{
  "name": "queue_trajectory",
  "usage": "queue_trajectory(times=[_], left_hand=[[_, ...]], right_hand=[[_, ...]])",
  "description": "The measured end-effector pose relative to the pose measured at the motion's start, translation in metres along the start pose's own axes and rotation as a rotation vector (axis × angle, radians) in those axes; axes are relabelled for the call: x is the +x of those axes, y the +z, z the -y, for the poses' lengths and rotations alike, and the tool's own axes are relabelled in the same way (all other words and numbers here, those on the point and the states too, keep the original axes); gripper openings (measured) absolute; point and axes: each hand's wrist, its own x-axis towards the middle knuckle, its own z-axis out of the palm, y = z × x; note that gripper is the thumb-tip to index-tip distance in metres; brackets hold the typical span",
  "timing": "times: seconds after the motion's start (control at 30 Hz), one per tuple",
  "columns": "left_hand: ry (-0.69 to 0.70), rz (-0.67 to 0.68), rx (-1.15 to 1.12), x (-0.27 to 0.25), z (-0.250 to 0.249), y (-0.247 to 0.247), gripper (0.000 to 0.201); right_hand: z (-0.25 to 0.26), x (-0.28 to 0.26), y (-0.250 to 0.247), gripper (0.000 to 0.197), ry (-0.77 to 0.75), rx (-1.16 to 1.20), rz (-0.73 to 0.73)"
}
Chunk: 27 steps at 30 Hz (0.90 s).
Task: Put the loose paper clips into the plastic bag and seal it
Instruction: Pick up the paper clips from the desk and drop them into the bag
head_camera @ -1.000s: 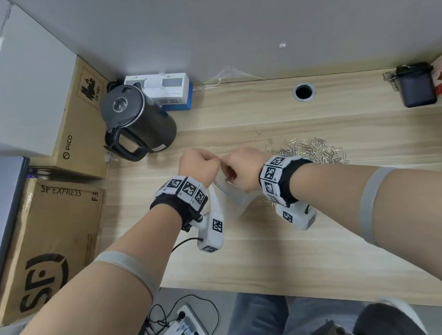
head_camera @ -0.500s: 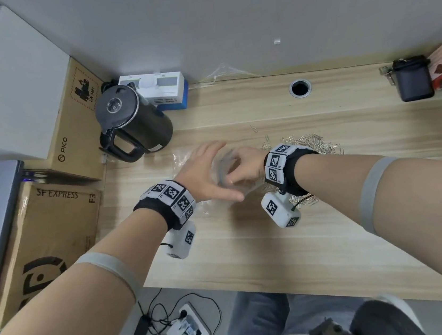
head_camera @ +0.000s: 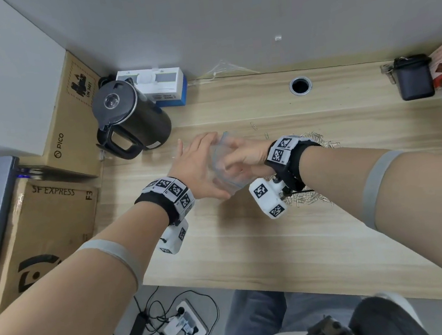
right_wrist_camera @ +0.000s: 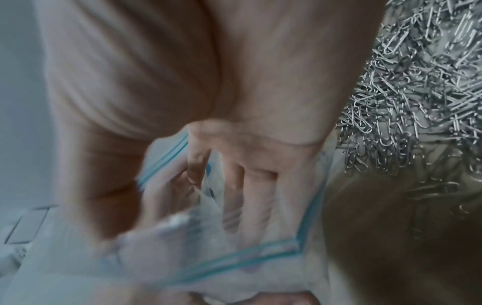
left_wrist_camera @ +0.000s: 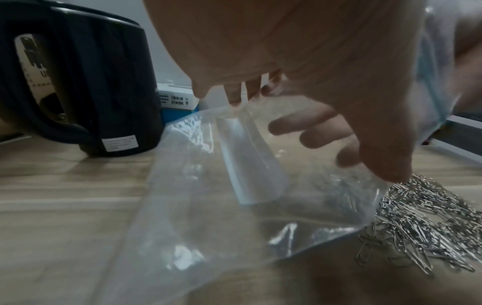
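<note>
A clear plastic bag (head_camera: 222,150) with a blue zip strip lies tilted on the wooden table (head_camera: 252,247), its mouth facing right. My left hand (head_camera: 203,166) cups the bag from the left with straight, spread fingers, the thumb on the near side. My right hand (head_camera: 234,163) reaches into the mouth with extended fingers; the right wrist view shows the blue rim of the bag (right_wrist_camera: 234,262) running around the right hand (right_wrist_camera: 234,175). The bag (left_wrist_camera: 208,206) looks empty. A heap of silver paper clips (head_camera: 304,198) lies under my right wrist, just beside the mouth; the heap of paper clips (left_wrist_camera: 417,227) touches the bag's edge.
A black kettle (head_camera: 130,117) stands close to the left of the bag, a white and blue box (head_camera: 160,87) behind it. Cardboard boxes (head_camera: 69,122) line the left side. A cable hole (head_camera: 300,85) and a black case (head_camera: 415,79) sit at the back right. Two stray clips (head_camera: 253,125) lie behind the hands.
Both hands pinched the bag's top in the air a second ago. The bag has come down onto the table, my left hand has spread flat against it, and my right hand has slid into its mouth.
</note>
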Motion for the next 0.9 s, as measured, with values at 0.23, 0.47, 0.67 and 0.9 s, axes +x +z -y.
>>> queue_trajectory(times=[0.23,0.47,0.67,0.9], left_hand=[[-0.006,-0.09,-0.083,0.004,0.004,0.007,0.114],[-0.051,-0.06,-0.075,0.004,0.01,0.009,0.102],[-0.102,0.05,-0.046,0.006,0.009,0.013,0.099],[-0.114,0.153,0.026,0.021,-0.005,0.027,0.109]], right_hand=[[0.006,-0.004,-0.006,0.031,0.038,0.012,0.126],[0.009,-0.002,-0.023,0.047,-0.023,0.064,-0.373],[-0.005,-0.024,-0.083,0.031,0.002,-0.574,-0.839],[-0.037,-0.057,-0.115,0.107,0.332,-1.166,-0.831]])
